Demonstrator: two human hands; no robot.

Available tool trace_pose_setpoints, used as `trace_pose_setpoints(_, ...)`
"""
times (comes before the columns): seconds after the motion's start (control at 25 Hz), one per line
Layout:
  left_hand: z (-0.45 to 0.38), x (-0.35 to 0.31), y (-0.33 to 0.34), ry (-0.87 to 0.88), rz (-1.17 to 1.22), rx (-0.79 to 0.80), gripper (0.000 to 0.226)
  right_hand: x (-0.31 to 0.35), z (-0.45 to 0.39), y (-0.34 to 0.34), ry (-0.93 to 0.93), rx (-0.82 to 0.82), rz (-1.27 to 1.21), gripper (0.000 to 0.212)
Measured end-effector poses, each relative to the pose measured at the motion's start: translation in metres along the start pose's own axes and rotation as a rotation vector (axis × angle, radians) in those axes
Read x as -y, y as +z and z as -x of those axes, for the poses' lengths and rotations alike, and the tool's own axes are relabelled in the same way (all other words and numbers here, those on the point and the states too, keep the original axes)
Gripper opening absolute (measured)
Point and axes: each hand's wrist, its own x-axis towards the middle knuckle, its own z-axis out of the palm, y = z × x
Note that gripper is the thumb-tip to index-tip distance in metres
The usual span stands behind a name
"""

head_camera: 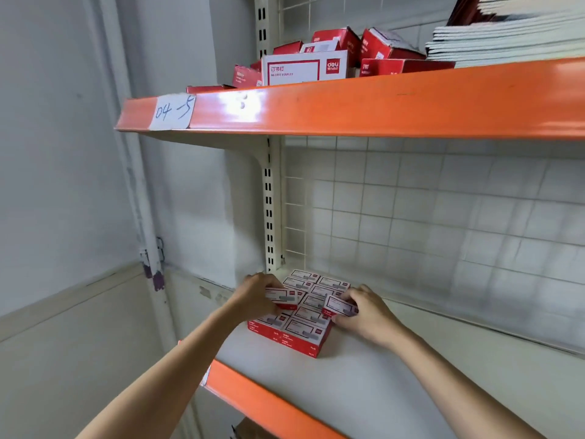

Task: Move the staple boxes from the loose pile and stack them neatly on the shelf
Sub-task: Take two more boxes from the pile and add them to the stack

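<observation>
A neat stack of red-and-white staple boxes (304, 324) stands at the back left corner of the lower shelf (364, 384). My left hand (256, 296) grips one staple box (281, 296) over the stack's left side. My right hand (364, 308) pinches another staple box (340, 305) at the stack's right edge. A loose pile of staple boxes (319, 58) lies jumbled on the upper shelf (364, 106), with one large white-fronted box (304, 69) at its front.
Stacked notebooks (506, 39) fill the upper shelf's right part. A paper label reading 04-5 (174, 112) is stuck on the upper orange rim. A wire grid back panel (427, 217) closes the shelf. A wall (63, 185) stands to the left. The lower shelf's orange rim (269, 403) runs diagonally.
</observation>
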Motion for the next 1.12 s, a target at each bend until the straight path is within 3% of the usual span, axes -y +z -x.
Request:
trace_pose_setpoints(0.2, -0.039, 0.01, 0.006, 0.023, -0.018, 0.049, 0.051, 0.009, -0.023, 0.013, 0.107, -0.058, 0.018, 0.053)
trace_pose_setpoints(0.4, -0.079, 0.01, 0.018, 0.079, 0.042, 0.195, 0.058, 0.006, -0.032, 0.018, 0.236, 0.014, 0.1, 0.06)
trace_pose_setpoints(0.64, -0.112, 0.01, 0.031, 0.135, 0.173, 0.126, 0.053, 0.005, -0.056, 0.018, 0.388, -0.087, 0.166, 0.054)
trace_pose_setpoints(1.12, -0.129, 0.018, 0.029, 0.265, 0.19, 0.231, 0.043, 0.008, -0.074, 0.024, 0.417, -0.116, 0.202, 0.047)
